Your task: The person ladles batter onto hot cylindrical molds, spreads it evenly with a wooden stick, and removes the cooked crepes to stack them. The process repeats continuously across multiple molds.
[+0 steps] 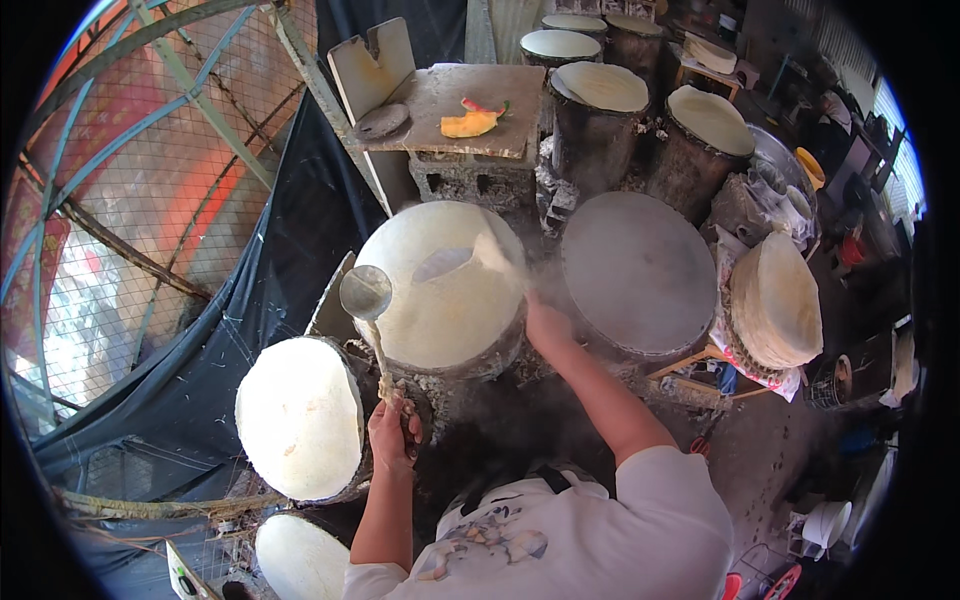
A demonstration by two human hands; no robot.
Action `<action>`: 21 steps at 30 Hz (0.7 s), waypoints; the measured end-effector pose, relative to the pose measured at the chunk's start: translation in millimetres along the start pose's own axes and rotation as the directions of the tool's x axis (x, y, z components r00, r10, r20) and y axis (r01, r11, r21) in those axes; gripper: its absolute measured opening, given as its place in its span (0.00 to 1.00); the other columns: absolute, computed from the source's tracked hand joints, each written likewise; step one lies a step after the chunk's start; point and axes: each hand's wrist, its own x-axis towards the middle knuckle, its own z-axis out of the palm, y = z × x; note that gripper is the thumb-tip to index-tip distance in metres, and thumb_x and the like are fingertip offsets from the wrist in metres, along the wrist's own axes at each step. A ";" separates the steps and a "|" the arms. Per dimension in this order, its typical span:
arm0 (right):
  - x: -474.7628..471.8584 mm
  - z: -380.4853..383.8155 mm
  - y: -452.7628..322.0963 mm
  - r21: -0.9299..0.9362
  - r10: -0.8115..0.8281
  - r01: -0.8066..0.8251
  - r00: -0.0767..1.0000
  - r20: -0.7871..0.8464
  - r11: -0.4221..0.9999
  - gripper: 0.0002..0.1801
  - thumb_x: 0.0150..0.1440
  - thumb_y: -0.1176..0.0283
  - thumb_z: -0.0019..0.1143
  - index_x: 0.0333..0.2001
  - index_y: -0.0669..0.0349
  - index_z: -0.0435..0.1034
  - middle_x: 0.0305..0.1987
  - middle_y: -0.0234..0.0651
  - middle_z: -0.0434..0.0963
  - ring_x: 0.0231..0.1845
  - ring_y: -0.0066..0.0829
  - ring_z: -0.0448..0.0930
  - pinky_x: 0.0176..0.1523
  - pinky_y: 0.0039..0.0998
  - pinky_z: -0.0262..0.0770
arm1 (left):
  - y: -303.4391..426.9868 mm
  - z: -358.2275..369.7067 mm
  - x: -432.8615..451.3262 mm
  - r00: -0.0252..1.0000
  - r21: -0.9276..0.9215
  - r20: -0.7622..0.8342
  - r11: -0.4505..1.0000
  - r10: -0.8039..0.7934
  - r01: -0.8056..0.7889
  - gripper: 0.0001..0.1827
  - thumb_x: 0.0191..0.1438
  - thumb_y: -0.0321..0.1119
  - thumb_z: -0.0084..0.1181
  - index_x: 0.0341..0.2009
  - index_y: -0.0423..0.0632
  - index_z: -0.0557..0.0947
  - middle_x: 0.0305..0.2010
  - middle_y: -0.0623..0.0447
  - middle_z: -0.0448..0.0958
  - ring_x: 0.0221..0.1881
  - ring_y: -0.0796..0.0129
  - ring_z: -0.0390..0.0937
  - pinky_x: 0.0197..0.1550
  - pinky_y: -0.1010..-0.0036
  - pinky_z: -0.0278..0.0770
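Observation:
My left hand (395, 431) grips the crusted handle of a round metal ladle (366, 292). The ladle's bowl is raised over the left edge of a round griddle coated with pale batter (442, 330). On the far right side of that griddle, my right hand (547, 324) holds a blurred, pale spreader-like tool (491, 253); its exact shape cannot be told. Beside the tool lies a greyish patch in the coating. To the right is a dark round griddle (637, 270) with steam over it. A white round sheet (300, 418) covers another round top at the left.
A block-supported slab (450, 86) stands beyond, with orange and red pieces on it. Several drum-like stoves with pale sheets (604, 86) line the back. A thick stack of round sheets (780, 304) sits at right. Wire mesh (150, 187) and dark sheeting (300, 232) bound the left.

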 end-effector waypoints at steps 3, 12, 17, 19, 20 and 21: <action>30.0 -47.9 -22.7 -0.071 -0.241 0.258 0.952 0.188 0.963 0.29 0.58 0.70 0.35 0.64 0.50 0.47 0.31 0.50 0.76 0.36 0.52 0.77 0.39 0.49 0.71 | 10.0 1.3 -5.7 0.998 0.095 0.012 0.994 -0.064 0.063 0.12 0.58 0.40 0.50 0.29 0.45 0.72 0.20 0.56 0.69 0.10 0.75 0.63 0.10 0.81 0.61; -90.2 -35.8 -20.3 0.101 0.111 -0.120 0.989 0.094 0.988 0.30 0.57 0.71 0.35 0.65 0.51 0.46 0.28 0.52 0.76 0.29 0.53 0.77 0.34 0.50 0.72 | -4.3 4.6 2.9 0.997 0.058 0.042 0.996 -0.063 0.061 0.16 0.58 0.42 0.48 0.23 0.47 0.70 0.11 0.55 0.64 0.07 0.74 0.60 0.07 0.81 0.57; -50.1 -11.8 -63.0 0.146 -0.037 0.002 0.971 0.235 0.989 0.30 0.56 0.71 0.39 0.63 0.50 0.49 0.27 0.53 0.76 0.31 0.53 0.77 0.34 0.51 0.70 | -6.6 7.2 1.9 0.994 0.089 0.086 0.994 -0.074 0.066 0.16 0.57 0.45 0.49 0.25 0.48 0.71 0.10 0.56 0.65 0.06 0.74 0.59 0.07 0.82 0.55; -40.8 -39.6 -62.1 0.141 -0.041 0.012 0.979 0.201 0.990 0.29 0.56 0.71 0.38 0.62 0.52 0.50 0.29 0.52 0.76 0.32 0.52 0.78 0.35 0.49 0.71 | -1.9 6.7 -1.8 0.996 0.077 0.064 0.995 -0.064 0.059 0.15 0.57 0.44 0.49 0.25 0.48 0.71 0.10 0.56 0.65 0.06 0.74 0.59 0.07 0.82 0.56; -41.0 -56.0 -57.6 0.118 -0.009 -0.014 0.981 0.193 0.993 0.29 0.55 0.72 0.38 0.62 0.52 0.50 0.29 0.51 0.77 0.31 0.52 0.78 0.35 0.49 0.72 | -2.8 5.6 -2.6 0.997 0.063 0.062 0.997 -0.052 0.049 0.15 0.58 0.44 0.49 0.25 0.48 0.71 0.10 0.56 0.65 0.06 0.74 0.60 0.06 0.82 0.56; -40.6 -66.3 -50.6 0.090 0.030 -0.048 0.982 0.185 0.995 0.29 0.54 0.73 0.37 0.62 0.53 0.50 0.29 0.50 0.77 0.31 0.51 0.78 0.35 0.48 0.73 | -4.3 5.0 -3.5 0.997 0.050 0.056 0.998 -0.052 0.049 0.15 0.58 0.43 0.49 0.25 0.47 0.70 0.11 0.56 0.65 0.07 0.74 0.61 0.07 0.81 0.57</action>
